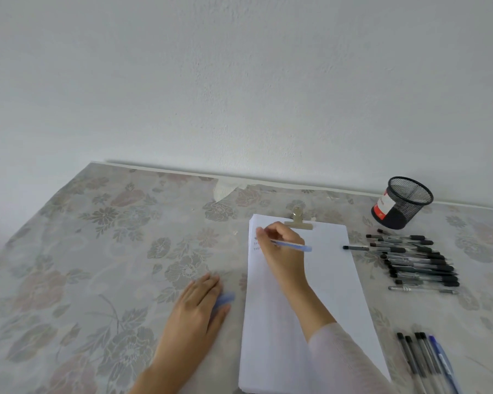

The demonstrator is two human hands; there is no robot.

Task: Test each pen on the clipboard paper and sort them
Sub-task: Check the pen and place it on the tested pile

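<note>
White wall (239, 81), floral tablecloth (97, 251), clipboard paper (333, 280).

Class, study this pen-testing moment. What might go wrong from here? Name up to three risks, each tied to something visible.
1. The right hand writes with the blue pen near the left edge of the paper; a stroke may slip onto the tablecloth.
2. A blurred blue piece, perhaps the cap, lies loose by the left hand and might roll away.
3. The far pen pile and the near pen group share one side, so sorted pens may get mixed.
</note>
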